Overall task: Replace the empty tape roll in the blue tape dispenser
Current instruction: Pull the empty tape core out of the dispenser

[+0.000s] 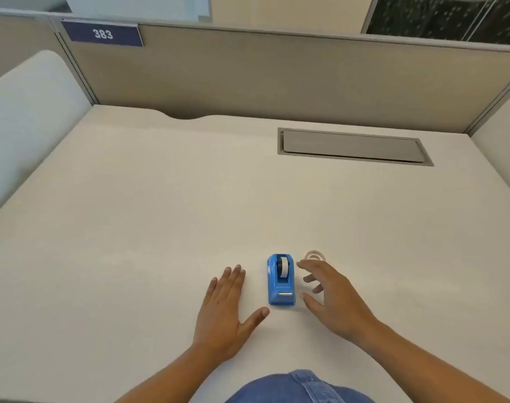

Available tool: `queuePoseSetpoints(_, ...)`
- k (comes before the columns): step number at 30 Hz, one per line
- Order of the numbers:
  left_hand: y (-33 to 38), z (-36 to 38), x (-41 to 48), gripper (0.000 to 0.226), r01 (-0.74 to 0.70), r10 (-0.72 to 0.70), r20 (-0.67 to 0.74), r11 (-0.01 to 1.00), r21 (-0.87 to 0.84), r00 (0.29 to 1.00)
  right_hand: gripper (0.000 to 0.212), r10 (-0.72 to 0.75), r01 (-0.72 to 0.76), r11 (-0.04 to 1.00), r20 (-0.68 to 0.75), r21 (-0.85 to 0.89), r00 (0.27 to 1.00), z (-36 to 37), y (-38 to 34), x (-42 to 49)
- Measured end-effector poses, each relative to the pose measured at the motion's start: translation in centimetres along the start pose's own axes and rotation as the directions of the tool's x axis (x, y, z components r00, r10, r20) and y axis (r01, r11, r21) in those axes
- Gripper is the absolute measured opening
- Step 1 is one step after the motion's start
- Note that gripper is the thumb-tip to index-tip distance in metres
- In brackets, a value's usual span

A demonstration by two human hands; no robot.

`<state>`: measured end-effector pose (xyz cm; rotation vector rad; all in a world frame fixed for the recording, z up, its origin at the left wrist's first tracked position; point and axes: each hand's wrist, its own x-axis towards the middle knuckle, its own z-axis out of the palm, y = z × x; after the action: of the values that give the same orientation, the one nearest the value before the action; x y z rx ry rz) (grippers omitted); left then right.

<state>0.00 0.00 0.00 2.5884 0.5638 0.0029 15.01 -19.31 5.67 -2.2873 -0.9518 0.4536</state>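
A small blue tape dispenser stands on the pale desk, cutter end toward me, with a whitish roll seated in its cradle. Just beyond it to the right lies a clear tape roll, flat on the desk and partly hidden by my fingers. My left hand rests palm down on the desk to the left of the dispenser, fingers spread, holding nothing. My right hand hovers close to the dispenser's right side, fingers apart and curled, empty, not touching it.
A grey cable hatch is set into the desk at the back right. Beige partition walls enclose the desk on three sides, with a sign reading 383 at the top left. My denim-clad knee shows at the bottom edge.
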Motion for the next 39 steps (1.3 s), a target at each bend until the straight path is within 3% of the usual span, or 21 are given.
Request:
queuePoseSetpoints(4,1.3,-0.5,2.2,0.109,-0.056,0.057,-0.005,0.977,-0.203,0.998,0.056,-0.055,0.055,0.998,0.022,-0.025,0.998,-1.1,-1.6,3.0)
queuePoseSetpoints(9,2.7,-0.6,4.6,0.121,-0.084,0.154,0.125,0.895,-0.438,0.980,0.051,-0.081,0.099,0.992,0.191,-0.082,0.978,-1.7,-2.7,5.5)
queuePoseSetpoints(13,2.8,0.2,5.1,0.109,-0.012,0.102,0.134,0.836,-0.548,0.986,0.049,-0.083,0.125,0.982,0.270,-0.143,0.959,-1.3,-2.7,6.2)
queuePoseSetpoints(21,2.6,0.3,5.2,0.102,-0.022,0.097,0.107,0.834,-0.552,0.989,0.038,-0.133,0.232,0.929,0.326,-0.288,0.936,-0.8,-3.1,6.5)
queuePoseSetpoints(28,2.8,0.7,5.2,0.099,-0.045,0.097,0.073,0.852,-0.521,0.993,0.025,-0.125,0.242,0.914,0.341,-0.327,0.932,-1.1,-3.6,7.2)
queuePoseSetpoints(39,2.5,1.2,5.3,0.095,-0.066,0.100,0.049,0.884,-0.462,0.994,0.020,-0.108,0.230,0.913,0.345,-0.336,0.932,-1.3,-4.3,7.6)
